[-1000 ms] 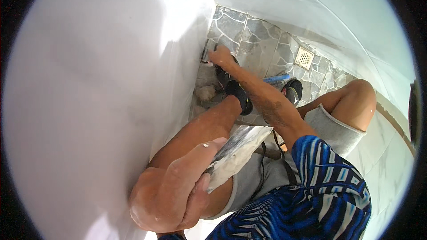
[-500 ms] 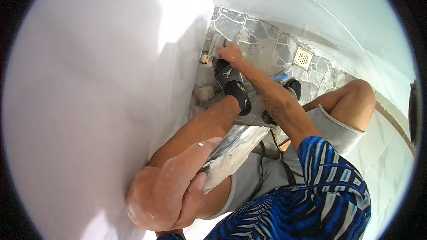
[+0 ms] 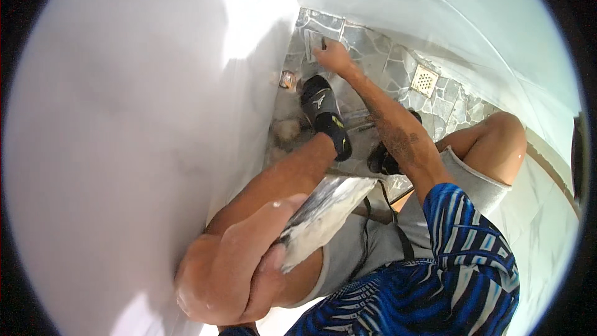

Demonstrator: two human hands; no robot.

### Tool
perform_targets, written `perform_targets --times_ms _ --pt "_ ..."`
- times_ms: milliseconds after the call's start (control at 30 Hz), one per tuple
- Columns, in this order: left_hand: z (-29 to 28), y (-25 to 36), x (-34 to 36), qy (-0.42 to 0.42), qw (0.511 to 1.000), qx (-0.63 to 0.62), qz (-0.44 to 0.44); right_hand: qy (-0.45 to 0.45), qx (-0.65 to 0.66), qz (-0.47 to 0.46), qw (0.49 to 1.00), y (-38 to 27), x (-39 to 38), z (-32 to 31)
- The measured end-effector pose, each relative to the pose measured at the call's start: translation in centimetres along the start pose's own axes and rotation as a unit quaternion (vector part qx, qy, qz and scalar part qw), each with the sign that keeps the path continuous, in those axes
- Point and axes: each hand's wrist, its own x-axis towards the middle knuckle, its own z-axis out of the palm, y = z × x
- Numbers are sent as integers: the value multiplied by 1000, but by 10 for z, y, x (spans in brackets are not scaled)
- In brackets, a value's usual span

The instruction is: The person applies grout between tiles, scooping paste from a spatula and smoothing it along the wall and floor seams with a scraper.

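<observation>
My right hand (image 3: 334, 57) grips the dark handle of a flat grey trowel (image 3: 312, 45), its blade at the stone-patterned floor (image 3: 357, 40) near the far corner. In my left hand (image 3: 267, 274), close below me, is a piece of marble-look tile (image 3: 305, 214) loaded with thick white paste (image 3: 323, 227). The thumb lies along one edge of the tile, and the fingers are partly hidden beneath it. Between my hands, my foot in a black and grey slide sandal (image 3: 320, 102) rests on the floor, just nearer than the trowel.
White marbled walls (image 3: 143, 118) rise on the left and far side. A square drain grate (image 3: 424, 81) is set in the floor near the far wall. A small round pipe opening (image 3: 287, 79) sits by the left wall. My bent legs frame the work area.
My right hand and the trowel have moved away from my foot, farther toward the corner and slightly right. My left hand keeps the pasted tile piece almost still.
</observation>
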Motion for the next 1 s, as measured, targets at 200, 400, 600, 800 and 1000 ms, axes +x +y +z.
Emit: perform_targets --times_ms 200,400,600,800,1000 --pt "4 1 4 -22 999 -24 26 122 -188 -122 967 -4 54 -4" --pt "8 7 3 -20 1000 -19 -3 33 -295 -116 948 -26 65 2" --pt "17 10 2 -8 1000 -15 -12 50 -248 -125 959 -23 62 -10" --pt "17 15 3 3 1000 -6 -5 -60 -278 -217 934 -16 8 30" --pt "-3 1 5 -30 999 -41 18 -95 -311 -239 915 -24 -62 62"
